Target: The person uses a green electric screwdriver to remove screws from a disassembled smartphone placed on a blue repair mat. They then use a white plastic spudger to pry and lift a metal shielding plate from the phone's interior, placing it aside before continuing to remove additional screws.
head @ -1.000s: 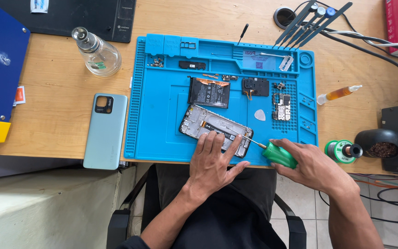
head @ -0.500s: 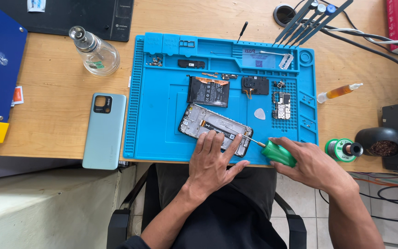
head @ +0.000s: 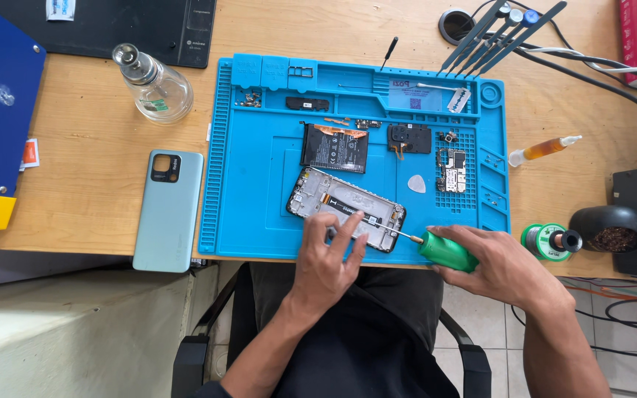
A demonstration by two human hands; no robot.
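While the right hand (head: 506, 267) grips a green-handled screwdriver (head: 436, 248), its thin shaft runs up-left and the tip sits on the opened phone frame (head: 346, 209), near the frame's middle. Left hand (head: 329, 262) holds nothing; it is spread, fingertips (head: 354, 221) pressing the frame's near edge right beside the tip. Frame lies tilted on the blue mat (head: 259, 184), near the mat's front edge.

Risks, judged from this:
- Tip slip: the shaft comes in at a shallow angle, so a push could skate it off the screw head and gouge the frame or the flex strip running along it. Left fingertips are right in that path.
- Frame shift: only fingertip pressure pins it; a hard twist could spin it on the mat toward the front edge and off the worktop (head: 97, 147).
- Lost screw: a freed screw could roll off the frame; the front edge of the mat is close, lap and floor below.

Outward from the frame: battery (head: 335, 147) just behind it, small black module (head: 408, 138) and circuit board (head: 452, 170) back-right, white pick (head: 416, 184) to the right. All are loose, so a jolt of the frame could knock the battery. Left of the mat lies the pale back cover (head: 168, 210), with a glass bottle (head: 152, 85) behind it. Right of the mat sit a solder spool (head: 547, 239) and an amber syringe (head: 543, 149); the right forearm swings near the spool.
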